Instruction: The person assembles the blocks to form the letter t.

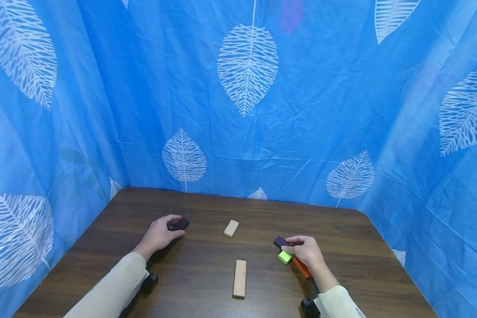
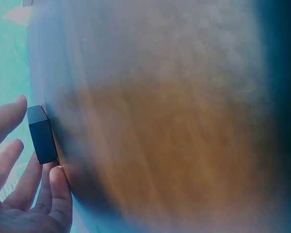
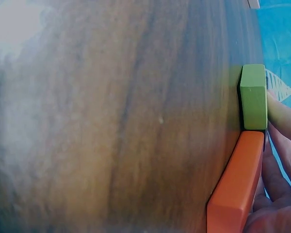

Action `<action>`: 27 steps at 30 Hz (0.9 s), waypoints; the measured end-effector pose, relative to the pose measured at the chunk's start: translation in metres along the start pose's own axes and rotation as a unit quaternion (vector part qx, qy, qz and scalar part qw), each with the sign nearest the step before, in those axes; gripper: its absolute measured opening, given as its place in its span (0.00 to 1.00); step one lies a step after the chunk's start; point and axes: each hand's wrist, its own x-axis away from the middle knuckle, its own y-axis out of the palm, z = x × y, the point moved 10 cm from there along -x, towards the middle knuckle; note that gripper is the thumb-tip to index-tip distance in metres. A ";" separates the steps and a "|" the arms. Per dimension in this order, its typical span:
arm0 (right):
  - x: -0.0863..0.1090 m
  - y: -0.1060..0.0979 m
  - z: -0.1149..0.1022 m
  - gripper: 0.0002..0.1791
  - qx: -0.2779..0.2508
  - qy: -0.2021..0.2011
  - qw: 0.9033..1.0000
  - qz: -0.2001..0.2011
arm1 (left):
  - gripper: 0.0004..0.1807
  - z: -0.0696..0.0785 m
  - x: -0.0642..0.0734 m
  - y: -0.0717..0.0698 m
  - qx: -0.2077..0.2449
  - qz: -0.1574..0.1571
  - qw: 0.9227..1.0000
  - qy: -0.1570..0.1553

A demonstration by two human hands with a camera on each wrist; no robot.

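Observation:
At the left of the table, my left hand (image 1: 159,236) is spread around a black block (image 1: 178,224), thumb on the near side and fingers on the far side. In the left wrist view, a small gap shows between one fingertip and the black block (image 2: 42,136). On the right side, my right hand (image 1: 307,251) pinches a dark purple block (image 1: 280,242) between thumb and fingers. A green block (image 1: 285,257) lies just below it, and an orange block (image 1: 301,267) lies beside the green one, partly under the hand. The right wrist view hides most of the purple block.
Two pale wooden blocks lie between the hands: a short one (image 1: 231,229) farther back and a longer one (image 1: 240,279) nearer the front. The brown table (image 1: 206,265) is bordered by a blue curtain (image 1: 302,110) with white leaf prints at the back and sides.

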 end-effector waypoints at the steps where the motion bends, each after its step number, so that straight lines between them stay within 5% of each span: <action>1: 0.000 0.000 0.000 0.17 0.000 0.000 1.000 0.000 | 0.27 0.000 0.000 0.000 0.000 0.000 1.000 -0.002; 14: 0.000 0.001 0.003 0.17 -0.010 0.007 1.000 -0.006 | 0.26 -0.003 -0.001 -0.001 -0.020 -0.001 0.999 -0.031; 27: -0.001 0.001 0.004 0.16 -0.007 0.012 1.000 -0.007 | 0.22 0.008 -0.003 -0.001 -0.037 0.017 0.999 -0.008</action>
